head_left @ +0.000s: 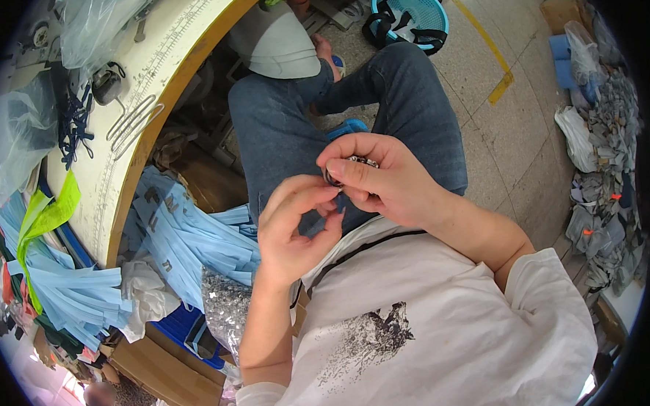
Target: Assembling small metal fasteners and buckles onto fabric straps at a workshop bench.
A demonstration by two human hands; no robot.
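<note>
Over my lap, my right hand (383,181) pinches a small, dark, shiny round part (332,177) between thumb and fingers. A beaded-looking edge of it shows above the thumb; the rest is hidden by my fingers. My left hand (297,223) meets it from the left, fingers curled and the index fingertip pressed close to the part's lower side. Whether a tiny thing sits between the left fingertips is too small to make out. Both hands are in front of my white shirt (448,307), above my jeans (277,125).
To the left curves a pale worktable (163,64) with clear plastic, dark cords (76,120) and a bent wire (133,125). Light blue fabric strips (186,225) hang below it, near a cardboard box (168,373). A turquoise basket (418,11) stands ahead; grey scraps (609,159) pile at right.
</note>
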